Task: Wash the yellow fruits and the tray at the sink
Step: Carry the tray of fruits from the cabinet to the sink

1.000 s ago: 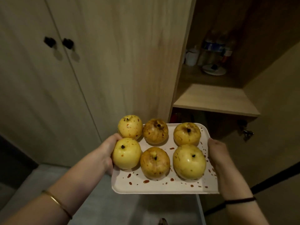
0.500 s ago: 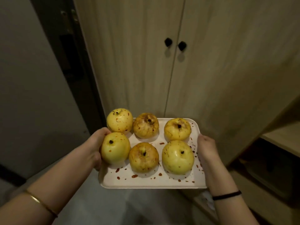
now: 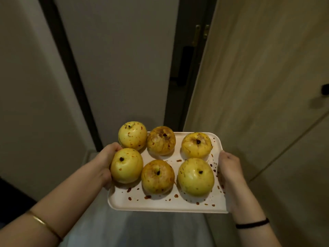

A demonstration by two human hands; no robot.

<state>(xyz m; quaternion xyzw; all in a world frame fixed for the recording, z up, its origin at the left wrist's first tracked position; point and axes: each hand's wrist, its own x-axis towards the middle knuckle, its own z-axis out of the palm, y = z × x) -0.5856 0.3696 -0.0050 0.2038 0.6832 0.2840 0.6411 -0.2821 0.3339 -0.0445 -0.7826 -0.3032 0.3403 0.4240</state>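
A white tray (image 3: 160, 205) spattered with red-brown sauce is carried level in front of me. Several yellow fruits (image 3: 195, 176) stand on it in two rows, stem ends up, some smeared brown. My left hand (image 3: 105, 161) grips the tray's left edge, its fingers under the tray and hidden behind the fruits. My right hand (image 3: 229, 170) grips the right edge, thumb side on the rim. No sink is in view.
A pale door (image 3: 121, 59) with a dark frame (image 3: 71, 72) stands straight ahead, its hinges (image 3: 201, 34) at the right. Wooden cabinet doors (image 3: 267, 86) with a black knob (image 3: 324, 90) fill the right side. Grey floor lies below.
My view has swung left: the shelf alcove and cabinet knobs slid off to the right, and the pale door has come to the centre. Both hands keep the same hold on the tray.
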